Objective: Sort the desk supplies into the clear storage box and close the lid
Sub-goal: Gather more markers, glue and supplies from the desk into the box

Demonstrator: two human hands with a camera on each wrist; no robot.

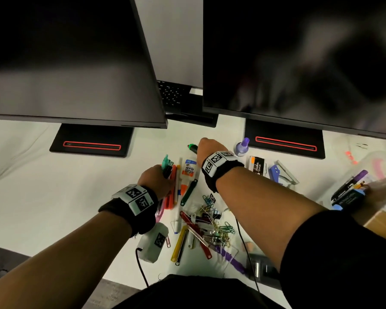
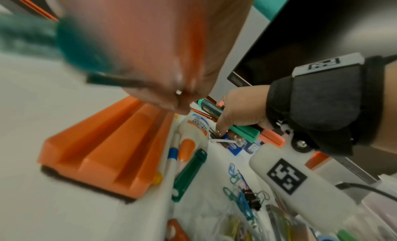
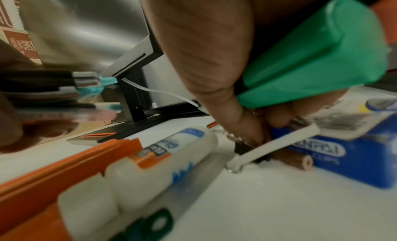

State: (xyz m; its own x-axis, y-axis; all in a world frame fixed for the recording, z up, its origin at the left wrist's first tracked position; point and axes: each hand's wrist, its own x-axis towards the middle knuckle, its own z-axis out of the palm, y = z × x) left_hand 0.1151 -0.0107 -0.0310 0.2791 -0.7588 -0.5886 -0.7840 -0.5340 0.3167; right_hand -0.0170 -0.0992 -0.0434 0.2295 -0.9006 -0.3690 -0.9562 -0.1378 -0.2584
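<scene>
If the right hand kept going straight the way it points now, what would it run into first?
Probably nothing soon: the right hand, already gripping a green-capped marker, points toward the gap between the monitor bases, with bare desk ahead. Beyond lies a black keyboard; depth is unclear.

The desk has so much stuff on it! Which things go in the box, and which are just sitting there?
For the box:
glue bottle
paper clips
staples box
pens in left hand
marker in right hand

Just sitting there:
monitors
keyboard

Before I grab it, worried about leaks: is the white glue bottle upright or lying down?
Lying down: the glue bottle rests flat on the desk beside the orange holder.
</scene>
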